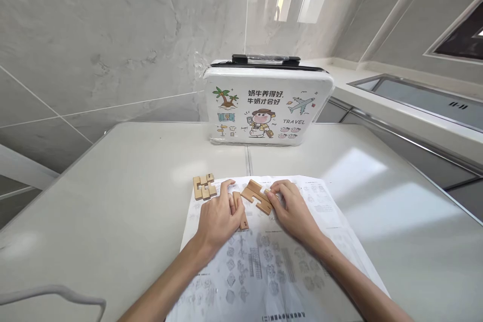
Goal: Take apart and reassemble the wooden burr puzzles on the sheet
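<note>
My left hand [219, 216] has its thumb and fingers closed around one wooden stick [245, 222], pinched near its middle; its near end, with a dark mark, pokes out below my thumb. My right hand [296, 209] has thumb and forefinger gripping the right end of a notched wooden block [249, 192], which slants just beside the stick without seeming to touch it. Both lie over the printed sheet [283, 282], near its far edge.

I judge the step in hand to be handling these pieces separately, one hand to each. The next move, I'd say, calls for a light pinch and care over which way the notches face.

Counting outward: one stick on my left, one block on my right. The block looks built of pieces laid side by side, but my fingertips hide part of it, so I can't tell how many. Left of my left hand, untouched, sits one notched cluster [206, 193], apparently three pieces side by side, one marked 3, at the sheet's far left corner. I see one sheet, its print upside down to me, on one white table [113, 201]. Beyond stands one white suitcase [260, 95], upright, in clear plastic, with one black handle [243, 59], before the grey tiled wall [132, 35].
</note>
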A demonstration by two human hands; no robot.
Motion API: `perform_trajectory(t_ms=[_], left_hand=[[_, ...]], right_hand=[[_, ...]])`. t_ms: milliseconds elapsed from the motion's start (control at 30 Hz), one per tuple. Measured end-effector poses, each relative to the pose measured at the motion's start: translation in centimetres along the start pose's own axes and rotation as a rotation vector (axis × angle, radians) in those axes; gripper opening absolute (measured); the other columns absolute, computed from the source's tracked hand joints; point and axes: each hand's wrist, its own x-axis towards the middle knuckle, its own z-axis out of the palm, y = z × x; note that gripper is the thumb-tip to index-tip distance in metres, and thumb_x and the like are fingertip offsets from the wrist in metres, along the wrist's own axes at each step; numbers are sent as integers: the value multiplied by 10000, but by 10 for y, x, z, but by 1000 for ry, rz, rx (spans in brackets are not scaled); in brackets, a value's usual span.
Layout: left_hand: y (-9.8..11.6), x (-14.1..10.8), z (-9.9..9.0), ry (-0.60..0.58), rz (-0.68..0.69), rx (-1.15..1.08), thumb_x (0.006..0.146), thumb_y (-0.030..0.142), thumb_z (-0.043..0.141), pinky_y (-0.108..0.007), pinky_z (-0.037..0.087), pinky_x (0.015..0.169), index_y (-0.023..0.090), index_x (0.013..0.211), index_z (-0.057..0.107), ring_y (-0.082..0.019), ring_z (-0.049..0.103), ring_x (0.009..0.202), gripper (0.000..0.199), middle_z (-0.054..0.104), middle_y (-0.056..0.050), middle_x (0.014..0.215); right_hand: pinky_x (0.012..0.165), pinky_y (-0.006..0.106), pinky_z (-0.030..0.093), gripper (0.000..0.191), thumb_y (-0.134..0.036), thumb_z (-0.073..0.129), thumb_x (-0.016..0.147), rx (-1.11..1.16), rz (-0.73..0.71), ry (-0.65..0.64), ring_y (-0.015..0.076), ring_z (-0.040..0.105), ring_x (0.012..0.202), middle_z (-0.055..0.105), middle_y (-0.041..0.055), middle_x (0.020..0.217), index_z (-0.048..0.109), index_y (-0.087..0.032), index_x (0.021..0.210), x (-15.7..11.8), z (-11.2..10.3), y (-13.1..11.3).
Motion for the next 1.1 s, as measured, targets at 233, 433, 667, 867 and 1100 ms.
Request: perform_trajectory(t_ms=[233,433,667,867,1100], left_hand=[[-1,0,0,-36,59,114,1039,324,416,-287,339,569,199,1343,530,-214,634,540,348,606,61,573],[-7,-2,5,-13,122,136,1061,348,420,-291,358,563,192,1343,534,-203,609,530,342,579,54,576],[-6,-2,3,102,491,-11,991,423,627,-436,516,926,187,1270,594,-300,636,1062,367,680,-124,1133],[-10,-1,5,-54,629,-10,942,509,730,-593,403,1174,264,1482,533,-400,413,1457,626,528,-142,1553],[-16,6,3,-45,592,20,997,456,676,-587,393,1201,295,1506,523,-371,407,1486,556,603,-101,1507]], right_hand=[[977,537,499,286,-358,473,1086,-80,-82,-27,322,568,1138,575,136,1184,542,-234,838,-4,2,-5],[897,528,520,295,-261,445,1076,-171,-215,-61,316,556,1074,548,147,1171,506,-232,789,-5,2,-7],[892,514,513,272,-192,419,1072,-244,-290,-87,308,532,1071,527,142,1160,548,-217,833,-7,2,-7],[859,501,517,240,-181,443,1065,-252,-320,-97,298,532,1012,539,141,1140,553,-218,855,-8,5,-12],[915,517,526,157,-187,453,1074,-180,-364,-138,320,554,1105,587,143,1185,580,-227,991,-8,5,-15]])
